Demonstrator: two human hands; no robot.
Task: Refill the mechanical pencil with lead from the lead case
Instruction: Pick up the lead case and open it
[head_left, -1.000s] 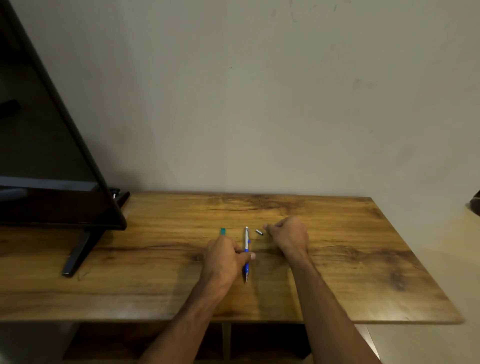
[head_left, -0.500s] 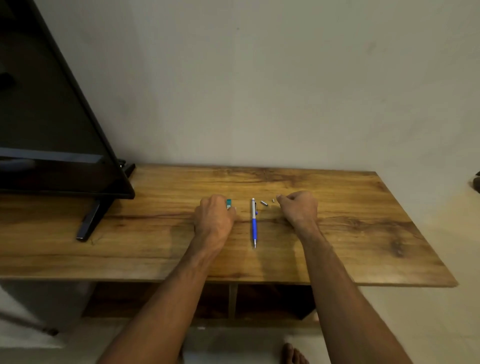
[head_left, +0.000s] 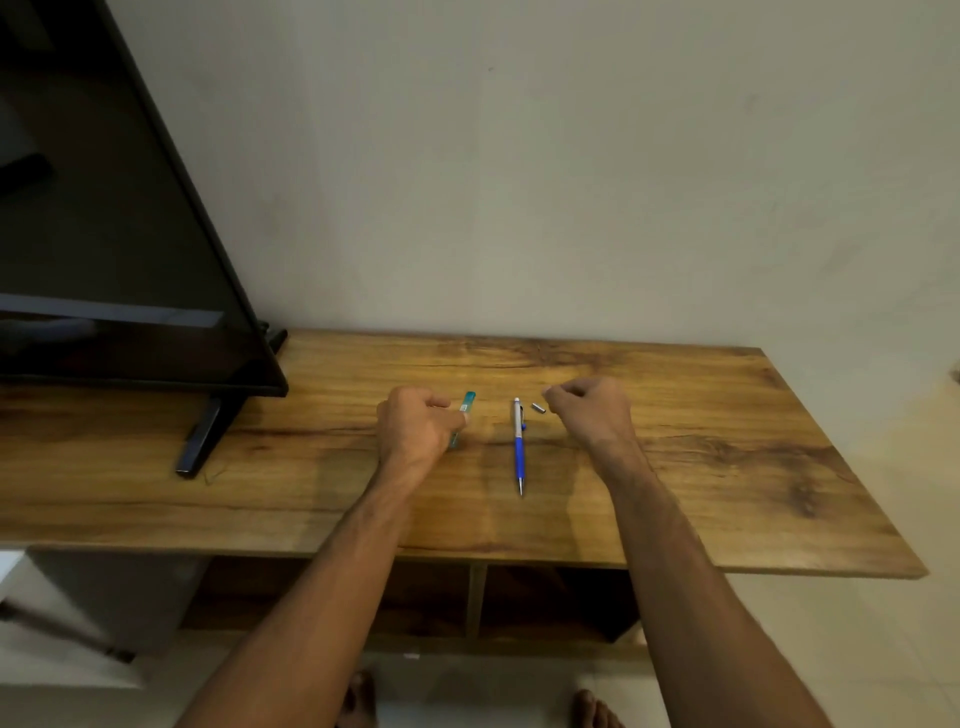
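Your left hand (head_left: 421, 431) grips the teal lead case (head_left: 467, 406); your right hand (head_left: 592, 415) is curled, and whether it pinches anything cannot be told. Between them the mechanical pencil (head_left: 519, 452) lies mid-worktop (head_left: 727, 467), tip toward the front edge, a small cap (head_left: 538, 408) just beside its top.

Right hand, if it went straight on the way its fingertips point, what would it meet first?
Probably the small metal cap just left of the right hand, then the mechanical pencil; the hand's height is unclear.
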